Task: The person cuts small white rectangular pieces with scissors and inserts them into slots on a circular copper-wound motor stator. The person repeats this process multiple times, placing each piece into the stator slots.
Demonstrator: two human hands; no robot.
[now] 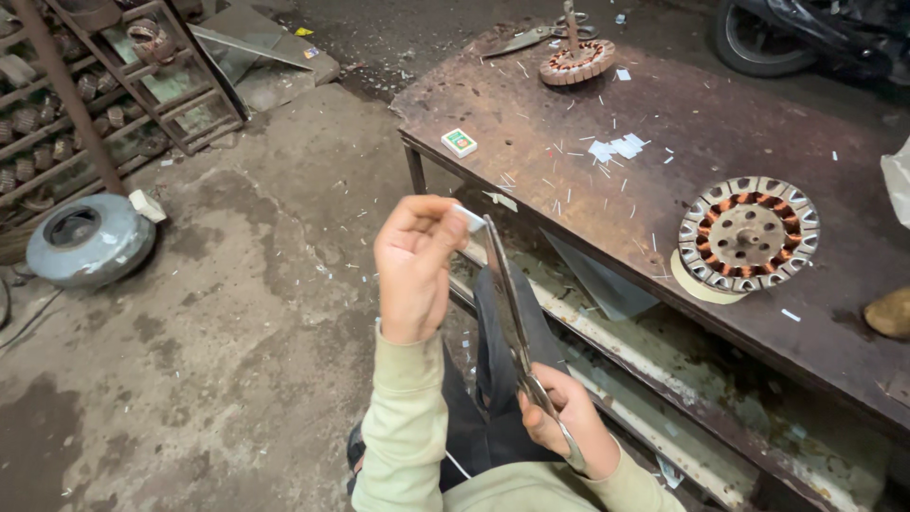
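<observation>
My left hand [414,261] is raised in front of me and pinches a small white strip [468,218] between thumb and fingers. My right hand [569,424] grips the handles of long metal scissors [507,303], whose blades point up and meet the strip at its edge. Both hands are beside the left end of a rusty metal table [569,190]. On the table's right part lies a round motor stator with copper windings [749,233], resting on a pale disc. A second wound stator [576,62] stands at the table's far edge.
A small green and white box [459,142] and scattered white paper scraps [614,147] lie on the table. A grey round fan housing [88,239] sits on the concrete floor at left, before a rack of coils [104,85]. A motorcycle wheel [758,38] is top right.
</observation>
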